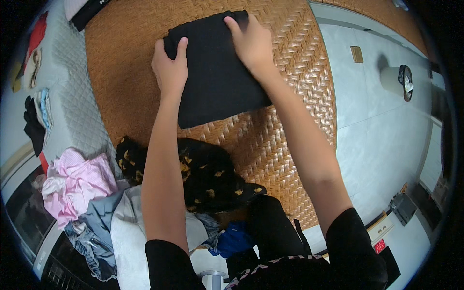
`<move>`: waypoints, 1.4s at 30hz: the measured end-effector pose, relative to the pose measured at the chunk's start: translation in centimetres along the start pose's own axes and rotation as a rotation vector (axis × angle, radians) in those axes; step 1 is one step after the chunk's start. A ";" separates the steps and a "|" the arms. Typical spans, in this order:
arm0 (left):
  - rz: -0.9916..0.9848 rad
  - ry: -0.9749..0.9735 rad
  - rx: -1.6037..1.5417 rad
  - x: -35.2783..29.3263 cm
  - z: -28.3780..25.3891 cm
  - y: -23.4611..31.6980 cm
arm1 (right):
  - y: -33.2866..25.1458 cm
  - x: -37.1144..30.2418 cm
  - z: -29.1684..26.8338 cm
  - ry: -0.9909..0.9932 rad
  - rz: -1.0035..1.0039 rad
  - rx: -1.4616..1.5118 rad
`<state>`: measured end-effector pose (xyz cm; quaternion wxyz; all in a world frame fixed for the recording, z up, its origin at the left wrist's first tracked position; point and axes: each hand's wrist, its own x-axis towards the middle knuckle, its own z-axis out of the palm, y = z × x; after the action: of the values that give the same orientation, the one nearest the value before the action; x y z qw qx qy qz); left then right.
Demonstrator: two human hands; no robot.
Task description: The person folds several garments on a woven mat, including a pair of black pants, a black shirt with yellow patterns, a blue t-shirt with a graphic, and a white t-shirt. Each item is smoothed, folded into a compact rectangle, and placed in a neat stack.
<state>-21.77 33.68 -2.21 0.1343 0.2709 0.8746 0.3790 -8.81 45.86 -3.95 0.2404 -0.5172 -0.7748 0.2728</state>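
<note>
A black garment (pixel 217 77), folded into a rough rectangle, is held by both hands over the tan woven mat (pixel 128 87). My left hand (pixel 171 70) grips its far left edge, thumb on top and fingers mostly hidden beyond and beneath the cloth. At the far right corner, my right hand (pixel 252 46) grips it the same way, with its thumb across the top. Whether the whole garment rests on the mat or is slightly lifted, I cannot tell. Closer to me lies a crumpled black cloth with yellow motifs (pixel 208 169), partly behind my left forearm.
Left of the mat, pale quilted bedding (pixel 72 77) bears several small clothes piles. A pink garment (pixel 79 181), grey-blue clothes (pixel 101 220) and a blue cloth (pixel 234 240) are heaped near me. A bin (pixel 394 79) stands on the pale floor (pixel 372 140) at right.
</note>
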 end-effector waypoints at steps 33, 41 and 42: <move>0.216 0.070 0.687 1.7 -3.9 -10.2 | -6.5 -6.9 -0.3 -0.596 -0.572 -0.285; 0.149 0.032 0.671 1.2 -4.6 -11.9 | -4.6 -3.8 -4.2 -0.303 0.361 -0.041; 0.164 0.054 0.661 1.4 -4.4 -12.6 | -5.7 -2.9 -4.5 -0.455 0.584 0.065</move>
<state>-29.52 24.72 -8.50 -0.0150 0.3593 0.9286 0.0915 -8.70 42.15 2.92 -0.0095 -0.6345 -0.6192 0.4624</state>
